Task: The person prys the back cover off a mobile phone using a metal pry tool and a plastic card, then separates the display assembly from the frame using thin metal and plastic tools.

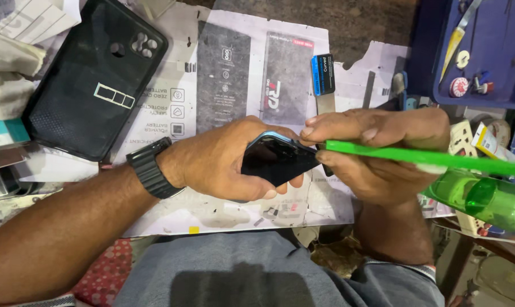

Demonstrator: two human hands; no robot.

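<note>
Both hands are meeting at frame centre: the left hand is gripping a dark smartphone by its edges, while the right hand is pinching a green plastic tool against its corner. Rigid, smooth and likely fragile, the phone seems safest held by its sides. A black phone case is lying upper left.

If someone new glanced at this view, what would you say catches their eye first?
Most striking is the bright green plastic stick, running from the right edge to the centre, where the right hand presses its tip against the edge of a dark glossy phone gripped by the left hand. Next comes the large black textured phone case lying on printed cardboard at upper left.
</note>
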